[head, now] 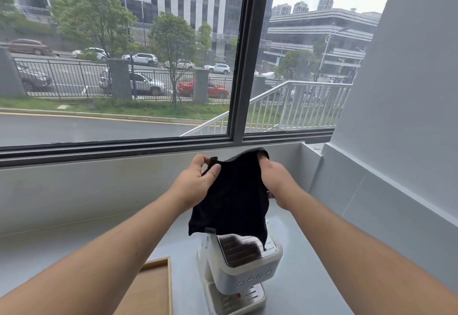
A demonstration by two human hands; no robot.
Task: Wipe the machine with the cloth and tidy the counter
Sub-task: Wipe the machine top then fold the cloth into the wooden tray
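Tabletop [309, 252] spreads grey below you, running up to the sill under the window [119, 67], and its near part is cut off by the bottom edge of the view. Your two bare forearms reach forward from the lower corners and meet in the middle, raised above the surface.

You hold the black cloth [230, 198] stretched between both hands, hanging in the air just above the machine [245, 265]. The cloth covers the rear of the machine's top, so only the front of the slotted top plate, the row of buttons on the face and the drip grille beneath can be made out. The base of the machine is clipped by the lower edge of the view.

Your left hand [195, 183] pinches the cloth's upper left corner between thumb and forefinger, palm turned inward. Your right hand [277, 183] grips the upper right edge with its back toward you; its fingers are wrapped in or behind the fabric and cannot be seen.

The wooden tray [158, 287] lies on the tabletop just left of the machine. Only its far right corner shows, your left forearm crossing the rest, and what shows of it holds nothing.
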